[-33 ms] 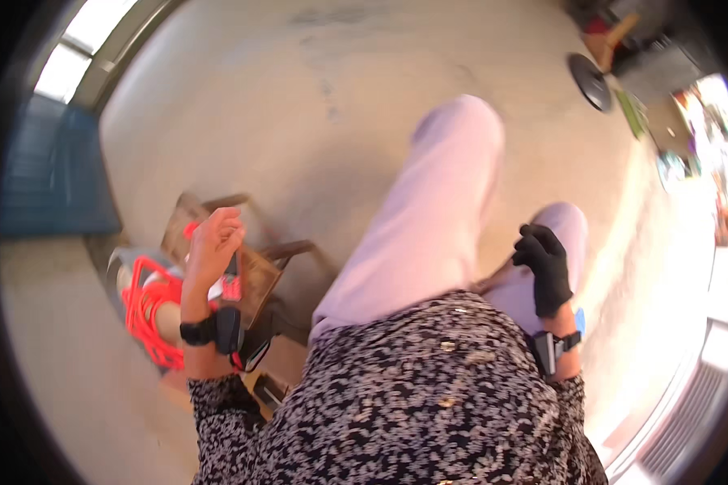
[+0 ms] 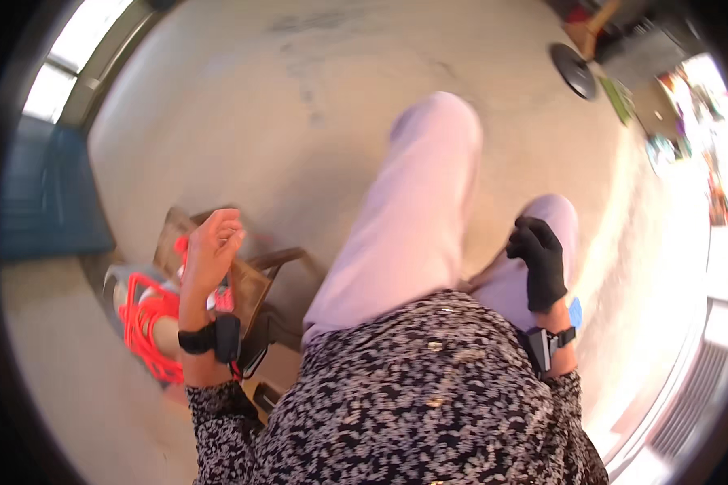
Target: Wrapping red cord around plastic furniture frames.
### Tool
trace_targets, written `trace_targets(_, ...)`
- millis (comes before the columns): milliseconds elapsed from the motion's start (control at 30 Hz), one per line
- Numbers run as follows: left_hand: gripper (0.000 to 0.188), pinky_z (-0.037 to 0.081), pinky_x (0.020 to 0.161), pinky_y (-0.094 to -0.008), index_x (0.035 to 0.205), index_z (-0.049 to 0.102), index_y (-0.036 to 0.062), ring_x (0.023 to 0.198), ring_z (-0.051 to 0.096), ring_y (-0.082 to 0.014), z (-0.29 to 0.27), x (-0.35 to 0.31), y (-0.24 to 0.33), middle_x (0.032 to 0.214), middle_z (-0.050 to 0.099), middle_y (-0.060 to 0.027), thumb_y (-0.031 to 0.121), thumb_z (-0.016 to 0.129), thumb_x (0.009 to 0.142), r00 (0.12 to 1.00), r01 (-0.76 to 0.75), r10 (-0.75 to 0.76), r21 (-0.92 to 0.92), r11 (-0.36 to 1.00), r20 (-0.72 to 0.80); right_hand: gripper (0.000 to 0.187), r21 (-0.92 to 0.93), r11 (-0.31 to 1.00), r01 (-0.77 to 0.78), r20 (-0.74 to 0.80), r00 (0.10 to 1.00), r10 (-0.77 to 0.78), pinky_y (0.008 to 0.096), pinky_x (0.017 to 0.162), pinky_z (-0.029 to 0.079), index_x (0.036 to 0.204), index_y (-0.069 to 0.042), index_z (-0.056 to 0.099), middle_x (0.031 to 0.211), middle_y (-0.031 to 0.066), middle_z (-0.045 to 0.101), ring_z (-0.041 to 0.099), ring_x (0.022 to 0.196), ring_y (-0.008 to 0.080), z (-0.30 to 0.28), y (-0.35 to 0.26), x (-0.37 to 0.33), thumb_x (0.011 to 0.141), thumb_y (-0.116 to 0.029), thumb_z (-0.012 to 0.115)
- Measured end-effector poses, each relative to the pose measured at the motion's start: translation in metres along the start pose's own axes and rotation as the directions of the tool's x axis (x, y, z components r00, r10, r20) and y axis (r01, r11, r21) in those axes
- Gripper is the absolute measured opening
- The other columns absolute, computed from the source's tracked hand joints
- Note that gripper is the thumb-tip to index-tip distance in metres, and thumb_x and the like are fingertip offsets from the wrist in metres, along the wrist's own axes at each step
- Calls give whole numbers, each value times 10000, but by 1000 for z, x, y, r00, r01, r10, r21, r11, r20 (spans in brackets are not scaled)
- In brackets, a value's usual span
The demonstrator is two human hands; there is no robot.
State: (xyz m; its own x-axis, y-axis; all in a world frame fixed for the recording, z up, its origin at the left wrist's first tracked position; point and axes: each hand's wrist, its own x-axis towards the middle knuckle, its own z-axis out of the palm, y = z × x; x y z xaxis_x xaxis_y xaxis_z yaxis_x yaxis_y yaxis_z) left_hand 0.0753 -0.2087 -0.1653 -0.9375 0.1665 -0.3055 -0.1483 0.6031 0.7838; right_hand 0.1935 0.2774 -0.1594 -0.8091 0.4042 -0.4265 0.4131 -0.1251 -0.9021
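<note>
Looks like a walking step, no grip in hand. Left hand (image 2: pixel 212 250) bare, half-open, fingers loosely curled; right hand (image 2: pixel 536 263) gloved, likewise; nothing visible in either. Wooden stool (image 2: pixel 252 289) at left, behind left hand in view; contact unclear. Any pick there calls for opening left fingers. Count: 2 hands, 1 stool, 2 wrist units (image 2: pixel 227 338), 1 blue bin (image 2: pixel 48 202) far left, 1 dark disc (image 2: pixel 574 71) far right.
</note>
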Motion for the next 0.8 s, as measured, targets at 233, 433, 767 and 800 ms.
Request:
trace_targets(233, 217, 492, 651, -239, 1098, 607, 11, 728, 589, -76, 112, 28, 175, 822, 637, -24, 50, 611, 885, 878, -445, 444, -36, 895, 182, 284, 173, 936, 305, -709, 699, -97, 292, 699, 502, 1141, -8, 583, 908, 92, 627, 613, 767, 165, -106, 31, -53, 921, -186, 598)
trace_targets(433, 235, 496, 613, -292, 1066, 615, 50, 657, 618, -180, 216, 27, 217, 771, 633, -99, 80, 655, 836, 489, -732, 658, -140, 666, 573, 265, 314, 946, -79, -859, 401, 319, 296, 660, 526, 1072, -48, 618, 897, 76, 656, 653, 787, 164, -182, 216, -204, 875, -222, 646)
trace_targets(767, 216, 474, 627, -349, 978, 587, 1, 660, 601, -252, 240, 43, 216, 731, 618, -120, 54, 639, 776, 212, -866, 373, -3, 500, 903, 418, -544, 224, -808, -625, 569, 534, 448, 878, 479, 1018, -100, 672, 1032, 165, 658, 617, 1000, 363, -38, 320, -369, 829, -457, 562)
trace_targets(800, 211, 475, 626, -347, 969, 592, -7, 657, 603, -252, 241, 46, 216, 718, 619, -122, 57, 642, 774, 196, -876, 354, 1, 482, 915, 462, -482, 237, -844, -555, 503, 663, 462, 881, 480, 1139, -128, 649, 1089, 168, 649, 610, 1029, 372, -28, 280, -350, 827, -458, 565)
